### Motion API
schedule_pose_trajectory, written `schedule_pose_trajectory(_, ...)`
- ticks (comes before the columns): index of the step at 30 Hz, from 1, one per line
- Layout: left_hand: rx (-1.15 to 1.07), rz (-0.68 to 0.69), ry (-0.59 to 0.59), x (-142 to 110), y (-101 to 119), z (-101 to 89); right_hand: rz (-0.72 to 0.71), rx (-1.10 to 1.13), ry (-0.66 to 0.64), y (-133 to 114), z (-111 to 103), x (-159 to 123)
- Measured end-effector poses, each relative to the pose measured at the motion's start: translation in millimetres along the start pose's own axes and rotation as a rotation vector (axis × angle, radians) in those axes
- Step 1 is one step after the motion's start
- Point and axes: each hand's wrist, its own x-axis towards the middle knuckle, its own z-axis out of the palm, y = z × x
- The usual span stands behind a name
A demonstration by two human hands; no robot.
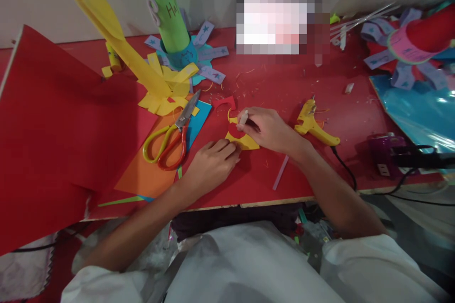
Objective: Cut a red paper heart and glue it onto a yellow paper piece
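My left hand (pixel 212 163) rests on the red table (pixel 320 170) with its fingers curled down, pressing the left edge of a small yellow paper cut-out (pixel 249 142). My right hand (pixel 266 128) is closed around a small white stick-like object (pixel 243 117), its tip touching the top of the yellow cut-out, where a red piece shows in the middle. A red curved paper scrap (pixel 224 102) lies just behind the cut-out.
Scissors (pixel 170 139) with yellow and red handles lie on orange paper (pixel 142 175) at left. A yellow glue gun (pixel 313 125) lies right of my right hand, its cord running off the edge. A big red sheet (pixel 46 128) fills the left; a green tube (pixel 167 9) stands behind.
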Motion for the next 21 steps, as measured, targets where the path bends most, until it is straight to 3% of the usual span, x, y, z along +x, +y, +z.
schedule_pose_trajectory(10, -0.006, -0.001, -0.011, -0.7, -0.6, 1.2, 0.004, 0.044, -0.003, -0.6, 0.8, 1.6)
schedule_pose_trajectory(15, 0.002, 0.007, 0.007, -0.2, -0.9, 1.3, 0.009, 0.092, -0.073, -1.6, -1.0, 1.0)
schedule_pose_trajectory(21, -0.004, -0.001, 0.008, -0.1, 0.3, 0.3, 0.002, 0.042, 0.006, 0.2, -2.4, 1.1)
